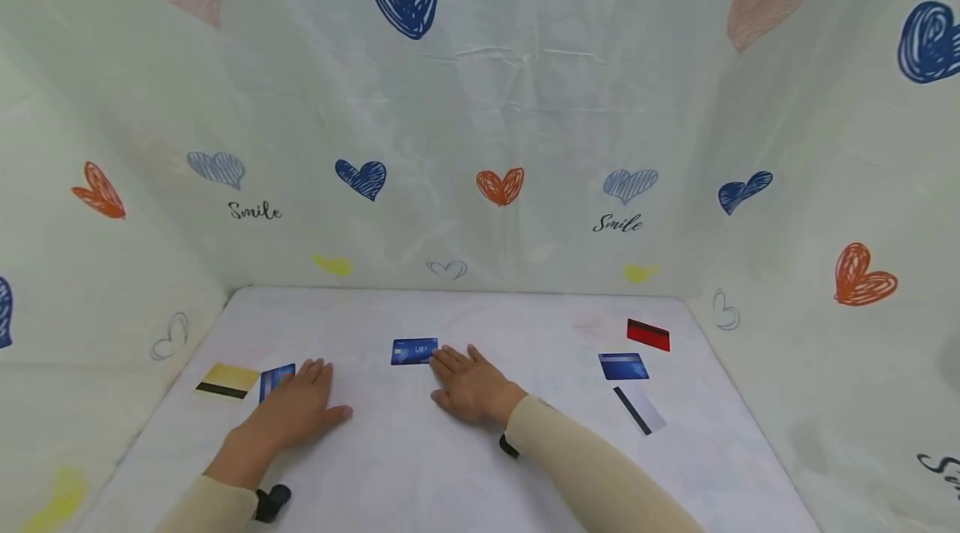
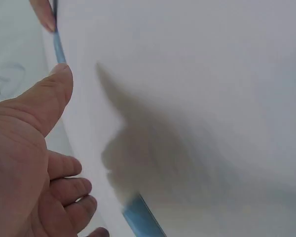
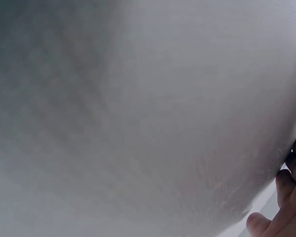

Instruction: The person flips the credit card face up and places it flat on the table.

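A blue card marked VIP (image 1: 408, 352) lies flat near the middle of the white table. My right hand (image 1: 476, 387) reaches in from its right side, fingers extended, and the fingertips meet the card's right edge. On the left, my left hand (image 1: 288, 408) hovers with straight fingers and thumb spread outward. It partly covers a second blue card (image 1: 274, 381), which touches or nearly touches a gold card (image 1: 234, 376) with a black stripe. The left wrist view shows a blue card (image 2: 144, 219) beneath this hand's shadow. Only the right fingers (image 3: 286, 185) show in the right wrist view.
At the table's right lie a red card (image 1: 648, 336) with a black stripe, a blue card (image 1: 622, 366) and a white card (image 1: 641, 410) with a dark stripe. Behind the table (image 1: 420, 466) hangs a pale curtain (image 1: 555, 125) printed with hearts.
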### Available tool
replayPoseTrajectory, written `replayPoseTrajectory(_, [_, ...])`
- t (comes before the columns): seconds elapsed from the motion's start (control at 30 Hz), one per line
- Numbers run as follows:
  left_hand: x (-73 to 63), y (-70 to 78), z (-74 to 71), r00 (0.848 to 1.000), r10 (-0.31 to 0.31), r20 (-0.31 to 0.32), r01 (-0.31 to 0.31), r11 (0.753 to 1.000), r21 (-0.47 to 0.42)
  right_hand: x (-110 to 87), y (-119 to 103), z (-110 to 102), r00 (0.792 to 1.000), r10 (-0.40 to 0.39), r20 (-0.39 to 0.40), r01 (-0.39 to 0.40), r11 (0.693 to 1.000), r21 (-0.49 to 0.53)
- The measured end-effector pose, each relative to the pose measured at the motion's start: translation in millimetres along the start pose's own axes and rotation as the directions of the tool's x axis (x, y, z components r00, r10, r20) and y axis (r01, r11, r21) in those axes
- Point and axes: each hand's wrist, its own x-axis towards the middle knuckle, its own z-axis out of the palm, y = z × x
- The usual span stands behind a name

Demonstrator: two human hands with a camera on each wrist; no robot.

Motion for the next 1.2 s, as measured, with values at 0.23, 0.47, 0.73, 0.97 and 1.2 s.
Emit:
replayPoseTrajectory(0.23, [-20.6,-46.0,-0.7,0.997,-0.072,0.026,0.071,0.997,0.026,0.8,2,-5,1.0,-0.003,0.006,0.003,1.0,-0.026])
replayPoseTrajectory(0.47, [-25.4,-47.5,13.8,0.997,-0.063,0.047,0.062,0.998,0.029,2.3,1,-2,1.0,-0.004,0.0,0.004,1.0,0.006])
replayPoseTrajectory(0.73, [-22.0,0.4,25.1,0.997,-0.025,0.075,0.021,0.998,0.053,1.3,1,-2,1.0,-0.006,-0.003,0.006,1.0,0.021])
replayPoseTrajectory(0.97, [-18.1,43.3,37.6,0.996,0.025,0.087,-0.026,1.0,0.006,0.0,1,-2,1.0,-0.004,-0.013,0.004,1.0,0.011])
replayPoseTrajectory(1.2, [-14.7,75.3,40.4,0.991,0.08,0.106,-0.08,0.997,0.002,-3.1,-1,-1,1.0,0.003,-0.015,-0.004,1.0,-0.006])
